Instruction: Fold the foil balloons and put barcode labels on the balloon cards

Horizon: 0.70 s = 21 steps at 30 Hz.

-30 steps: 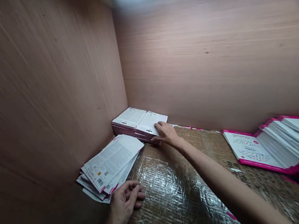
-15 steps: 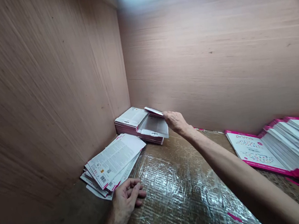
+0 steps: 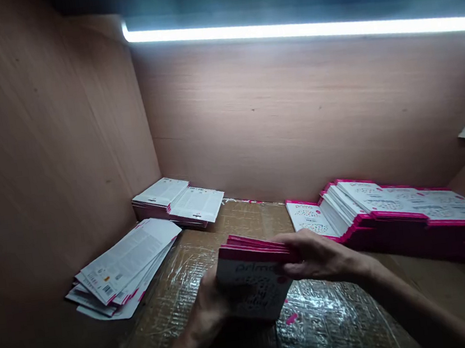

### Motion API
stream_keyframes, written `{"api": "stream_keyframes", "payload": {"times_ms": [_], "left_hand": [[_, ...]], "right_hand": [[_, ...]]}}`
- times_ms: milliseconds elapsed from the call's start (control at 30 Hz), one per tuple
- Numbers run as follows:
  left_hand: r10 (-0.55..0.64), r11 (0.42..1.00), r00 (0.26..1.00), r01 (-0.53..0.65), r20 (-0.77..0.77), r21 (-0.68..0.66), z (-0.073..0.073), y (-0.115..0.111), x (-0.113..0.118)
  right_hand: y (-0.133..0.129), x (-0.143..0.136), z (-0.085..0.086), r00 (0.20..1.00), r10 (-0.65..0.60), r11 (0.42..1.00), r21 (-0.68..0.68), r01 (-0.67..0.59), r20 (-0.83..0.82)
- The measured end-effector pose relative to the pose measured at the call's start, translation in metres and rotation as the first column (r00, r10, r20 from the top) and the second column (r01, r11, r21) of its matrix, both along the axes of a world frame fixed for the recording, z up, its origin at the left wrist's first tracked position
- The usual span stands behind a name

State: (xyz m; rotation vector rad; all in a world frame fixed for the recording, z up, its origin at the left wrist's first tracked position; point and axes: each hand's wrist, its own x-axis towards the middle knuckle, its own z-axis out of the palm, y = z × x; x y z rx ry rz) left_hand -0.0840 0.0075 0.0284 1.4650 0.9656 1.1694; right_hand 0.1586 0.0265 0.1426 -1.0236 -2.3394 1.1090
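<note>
Between my two hands is a small bundle of flat white-and-pink printed card sleeves (image 3: pixel 252 287) marked "prima", held up on edge above the cardboard. My left hand (image 3: pixel 209 301) grips its left side, with the fingers partly in shadow. At the upper right corner, my right hand (image 3: pixel 312 254) pinches the pink edges, thumb in front. Behind and to the left are two neat stacks of similar sleeves (image 3: pixel 198 203), text side up. A looser fanned pile of sleeves (image 3: pixel 130 257) lies nearer, along the left wall.
On the right, a long overlapping row of sleeves (image 3: pixel 400 198) runs along the back wall (image 3: pixel 262 136). Plastic-wrapped cardboard (image 3: pixel 237 213) covers the work surface. A light strip (image 3: pixel 303 28) hangs above, and a pink scrap (image 3: pixel 291 318) lies near my hands.
My right hand has come back from the rear left stack toward me. Both hands now hold a bundle of sleeves. The view has shifted to the right.
</note>
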Motion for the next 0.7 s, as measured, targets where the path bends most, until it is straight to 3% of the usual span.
{"api": "stream_keyframes", "payload": {"times_ms": [67, 133, 200, 267, 333, 433, 500, 700], "left_hand": [[0.039, 0.999, 0.999, -0.039, -0.002, -0.037, -0.009, -0.005, 0.0], [0.062, 0.998, 0.997, -0.061, -0.051, 0.026, -0.014, -0.011, -0.002], [0.049, 0.993, 0.995, -0.039, -0.087, 0.111, -0.013, -0.017, -0.004], [0.045, 0.988, 0.994, -0.03, -0.099, 0.149, -0.008, -0.023, -0.003], [0.064, 0.991, 0.993, -0.052, -0.102, 0.122, -0.005, -0.027, -0.002], [0.07, 0.997, 0.993, -0.069, -0.09, 0.022, -0.004, -0.03, -0.002], [0.064, 0.997, 0.995, -0.067, -0.073, -0.038, -0.006, -0.03, -0.002], [0.145, 0.979, 0.988, -0.151, -0.047, -0.14, -0.011, -0.031, -0.002]], "right_hand": [[0.003, 0.006, -0.028, 0.965, -0.024, 1.0, 0.001, 0.025, -0.261], [0.019, 0.011, -0.059, 0.857, -0.083, 0.996, -0.064, 0.059, -0.509], [0.044, 0.01, -0.09, 0.789, -0.23, 0.973, -0.102, 0.209, -0.569], [0.072, 0.0, -0.115, 0.806, -0.351, 0.921, -0.023, 0.388, -0.477], [0.097, -0.019, -0.131, 0.86, -0.366, 0.893, 0.127, 0.432, -0.354], [0.126, -0.057, -0.139, 0.943, -0.307, 0.854, 0.399, 0.333, -0.129], [0.143, -0.084, -0.14, 0.953, -0.298, 0.81, 0.542, 0.225, 0.05], [0.176, -0.142, -0.151, 0.947, -0.271, 0.792, 0.6, 0.118, 0.173]]}}
